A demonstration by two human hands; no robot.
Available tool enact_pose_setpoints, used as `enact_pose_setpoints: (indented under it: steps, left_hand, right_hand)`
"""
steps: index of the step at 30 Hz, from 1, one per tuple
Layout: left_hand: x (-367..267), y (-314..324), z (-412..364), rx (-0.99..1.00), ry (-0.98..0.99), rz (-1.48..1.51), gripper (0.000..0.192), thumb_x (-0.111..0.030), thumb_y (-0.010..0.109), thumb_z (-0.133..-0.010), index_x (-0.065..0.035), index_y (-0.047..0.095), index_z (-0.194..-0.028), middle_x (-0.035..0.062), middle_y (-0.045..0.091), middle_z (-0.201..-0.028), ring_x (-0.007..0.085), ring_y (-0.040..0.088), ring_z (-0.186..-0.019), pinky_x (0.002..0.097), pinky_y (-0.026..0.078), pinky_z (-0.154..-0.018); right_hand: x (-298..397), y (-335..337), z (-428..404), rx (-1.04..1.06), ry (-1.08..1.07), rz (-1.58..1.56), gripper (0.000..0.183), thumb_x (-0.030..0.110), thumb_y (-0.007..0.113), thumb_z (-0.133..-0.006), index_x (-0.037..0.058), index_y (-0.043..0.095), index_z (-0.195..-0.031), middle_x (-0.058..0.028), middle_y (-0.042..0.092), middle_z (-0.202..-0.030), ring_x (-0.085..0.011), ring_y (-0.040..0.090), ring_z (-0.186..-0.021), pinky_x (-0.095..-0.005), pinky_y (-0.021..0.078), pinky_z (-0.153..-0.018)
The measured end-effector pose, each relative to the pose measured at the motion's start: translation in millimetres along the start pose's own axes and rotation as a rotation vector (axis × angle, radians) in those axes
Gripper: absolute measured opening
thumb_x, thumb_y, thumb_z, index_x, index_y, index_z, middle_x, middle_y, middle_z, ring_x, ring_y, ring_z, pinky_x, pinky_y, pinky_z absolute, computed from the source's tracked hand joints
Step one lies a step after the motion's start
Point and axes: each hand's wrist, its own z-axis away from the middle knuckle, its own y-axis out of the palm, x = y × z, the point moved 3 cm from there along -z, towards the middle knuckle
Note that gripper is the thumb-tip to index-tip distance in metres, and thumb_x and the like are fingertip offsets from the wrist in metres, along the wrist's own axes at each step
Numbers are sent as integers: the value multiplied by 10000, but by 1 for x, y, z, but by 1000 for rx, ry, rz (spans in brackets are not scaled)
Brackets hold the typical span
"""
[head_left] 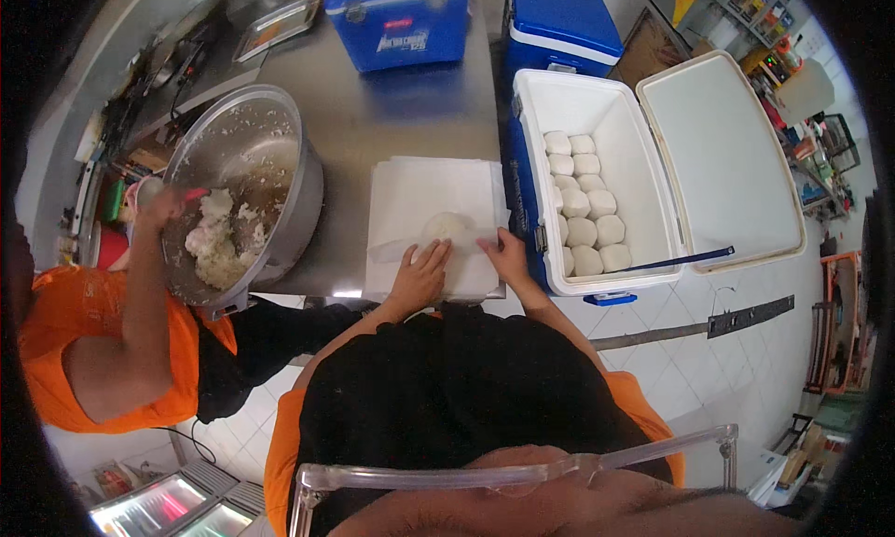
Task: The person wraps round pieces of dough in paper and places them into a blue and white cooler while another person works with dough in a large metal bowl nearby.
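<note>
A stack of white paper sheets (pixel 400 187) lies at the table's front edge. On it sits a rounded mound of white rice (pixel 447 225), partly covered by the folded near side of the top sheet (pixel 391 250). My left hand (pixel 421 275) lies palm down over that fold, its fingertips against the mound's near side. At the right, the thumb and fingers of my right hand (pixel 508 257) pinch the edge of the fold. The sheet hides the mound's lower part.
Right of the table stands a lidless-side-up open cooler (pixel 594 107) holding several white paper-wrapped parcels (pixel 582 231). Closed blue coolers (pixel 398 26) stand farther back. At left, a co-worker's hand (pixel 162 207) works with a red-handled tool in a large rice tub (pixel 313 180).
</note>
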Motion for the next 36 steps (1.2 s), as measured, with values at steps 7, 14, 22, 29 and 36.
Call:
enact_pose_setpoints:
  steps: [7,14,22,29,36]
  left_hand:
    - [5,-7,-4,-14,-53,56,507,-189,534,-767,-41,429,-1240,52,406,-1289,172,377,-1190,439,280,-965]
    - [14,-7,-22,-93,57,136,344,-119,524,-749,-70,526,-1089,42,499,-1143,188,456,-1090,418,308,-942]
    - [33,-16,-53,-25,46,223,369,-145,622,-709,-99,519,-1060,40,514,-1101,206,459,-1070,425,313,-931]
    - [43,-63,-83,-206,-233,25,524,-281,725,-633,-116,542,-1096,67,410,-1304,233,269,-1282,488,188,-1042]
    - [62,-27,-97,372,-94,153,218,-255,572,-785,-137,641,-955,45,571,-1124,214,496,-1085,444,282,-1011]
  right_hand:
    - [-10,-7,21,213,195,-126,183,147,633,-739,8,616,-858,-127,560,-831,-259,527,-918,-318,412,-765]
    - [-16,23,-53,11,242,-154,207,111,566,-754,42,571,-948,-150,603,-908,-286,578,-879,-337,442,-761]
    - [18,18,-118,-192,230,-94,457,50,607,-683,104,471,-1117,-168,614,-852,-340,595,-760,-391,458,-699]
    - [76,-27,-44,-278,-254,68,377,-25,564,-676,55,494,-1038,-116,590,-802,-255,537,-717,-358,417,-664]
    - [62,36,30,375,-658,378,328,33,517,-718,-6,520,-1043,-142,519,-1130,-308,460,-1073,-412,362,-904]
